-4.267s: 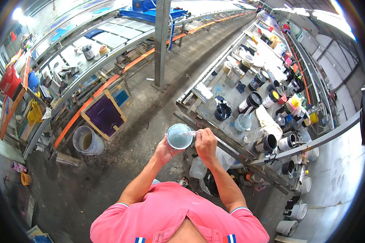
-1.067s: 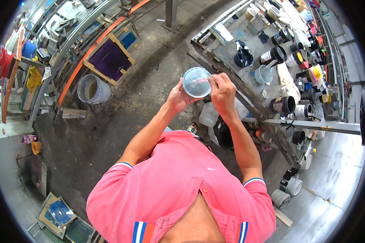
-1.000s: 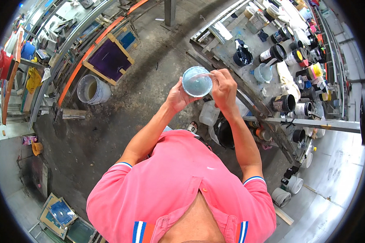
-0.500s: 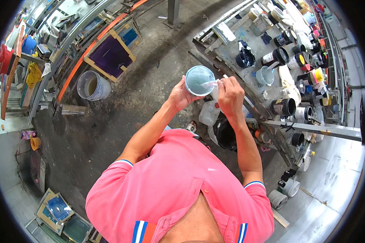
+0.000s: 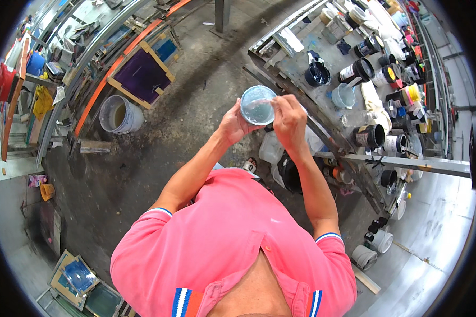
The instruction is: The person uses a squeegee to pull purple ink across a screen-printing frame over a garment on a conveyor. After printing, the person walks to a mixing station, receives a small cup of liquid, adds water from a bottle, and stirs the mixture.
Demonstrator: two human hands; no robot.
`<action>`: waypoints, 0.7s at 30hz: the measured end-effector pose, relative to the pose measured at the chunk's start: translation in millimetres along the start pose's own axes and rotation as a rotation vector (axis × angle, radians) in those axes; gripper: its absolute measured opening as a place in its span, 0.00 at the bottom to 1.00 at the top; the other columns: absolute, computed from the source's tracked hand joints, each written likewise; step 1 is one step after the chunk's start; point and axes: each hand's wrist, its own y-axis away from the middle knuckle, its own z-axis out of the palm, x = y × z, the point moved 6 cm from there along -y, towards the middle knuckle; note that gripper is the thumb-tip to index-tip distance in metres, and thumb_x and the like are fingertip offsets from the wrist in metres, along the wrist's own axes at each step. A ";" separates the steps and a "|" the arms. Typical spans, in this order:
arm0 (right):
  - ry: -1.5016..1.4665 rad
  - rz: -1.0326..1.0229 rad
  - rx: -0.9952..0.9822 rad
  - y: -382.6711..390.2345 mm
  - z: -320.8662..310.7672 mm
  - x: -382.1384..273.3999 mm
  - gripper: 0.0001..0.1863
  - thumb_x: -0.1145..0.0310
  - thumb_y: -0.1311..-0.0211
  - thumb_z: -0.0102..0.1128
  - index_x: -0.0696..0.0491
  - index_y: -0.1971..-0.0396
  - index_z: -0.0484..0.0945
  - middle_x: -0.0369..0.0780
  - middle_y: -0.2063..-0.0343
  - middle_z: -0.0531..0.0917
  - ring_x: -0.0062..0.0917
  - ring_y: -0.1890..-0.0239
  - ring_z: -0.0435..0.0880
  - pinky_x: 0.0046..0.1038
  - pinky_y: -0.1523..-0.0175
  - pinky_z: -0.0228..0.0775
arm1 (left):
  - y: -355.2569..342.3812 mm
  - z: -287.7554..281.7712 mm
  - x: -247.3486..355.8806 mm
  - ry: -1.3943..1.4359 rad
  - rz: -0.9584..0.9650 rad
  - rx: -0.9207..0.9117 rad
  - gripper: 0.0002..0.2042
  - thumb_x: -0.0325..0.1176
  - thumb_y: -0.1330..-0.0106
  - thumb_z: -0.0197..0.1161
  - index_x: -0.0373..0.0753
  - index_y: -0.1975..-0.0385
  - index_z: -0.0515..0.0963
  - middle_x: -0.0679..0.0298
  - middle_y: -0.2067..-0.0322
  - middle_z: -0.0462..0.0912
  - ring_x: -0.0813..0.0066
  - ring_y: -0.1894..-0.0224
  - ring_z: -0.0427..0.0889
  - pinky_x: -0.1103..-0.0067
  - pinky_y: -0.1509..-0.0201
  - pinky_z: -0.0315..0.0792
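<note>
My left hand (image 5: 235,126) is closed round the left side of a round plastic tub (image 5: 257,104), held up in front of me. Pale bluish-grey stuff coats its inside and bottom. In my right hand (image 5: 290,119) the fingers pinch a pale stirring stick (image 5: 265,102), whose far end reaches over the rim into the tub. How much of the stick lies inside my fist is hidden. Below my right hand a translucent plastic jug (image 5: 272,146) stands low down, partly covered by the hand.
A worktable (image 5: 295,89) on the right carries many ink pots, among them a dark-smeared tub (image 5: 317,74) and a clear tub (image 5: 344,96). On the floor at left stands a bucket (image 5: 121,114) of murky liquid, beside a purple framed screen (image 5: 142,75). A metal rail (image 5: 407,165) juts in at right.
My right hand has shifted left and closer to the tub, swinging the stick across toward its upper part. The left hand and tub stay nearly in place.
</note>
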 end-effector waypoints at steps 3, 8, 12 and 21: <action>0.161 0.017 -0.004 -1.4 -17.1 7.7 0.03 0.73 0.38 0.64 0.57 0.68 0.81 0.44 0.72 0.79 0.41 0.69 0.81 0.40 0.65 0.72 | 1.5 6.3 4.1 0.019 0.007 -0.018 0.29 0.57 0.20 0.33 0.45 0.31 0.64 0.58 0.34 0.72 0.58 0.35 0.75 0.55 0.38 0.78; 0.044 0.043 -0.070 7.7 -5.2 -5.3 0.03 0.74 0.38 0.63 0.57 0.69 0.81 0.44 0.72 0.79 0.42 0.70 0.81 0.40 0.65 0.72 | 0.4 6.5 4.6 -0.001 0.006 0.019 0.30 0.58 0.20 0.32 0.45 0.30 0.63 0.58 0.34 0.72 0.58 0.34 0.75 0.54 0.37 0.77; 0.098 0.035 0.043 -2.4 -11.2 13.1 0.04 0.73 0.39 0.64 0.57 0.71 0.80 0.44 0.72 0.79 0.42 0.70 0.81 0.40 0.65 0.72 | 0.6 5.5 5.2 0.009 0.017 -0.028 0.30 0.58 0.20 0.32 0.45 0.30 0.63 0.58 0.34 0.72 0.58 0.34 0.75 0.54 0.36 0.77; 0.059 0.032 0.038 1.9 -2.9 -1.3 0.02 0.76 0.39 0.64 0.58 0.69 0.81 0.44 0.71 0.80 0.41 0.69 0.82 0.39 0.65 0.73 | 0.4 9.3 9.0 0.009 0.033 -0.048 0.30 0.58 0.20 0.32 0.45 0.31 0.64 0.58 0.35 0.74 0.59 0.36 0.77 0.55 0.38 0.79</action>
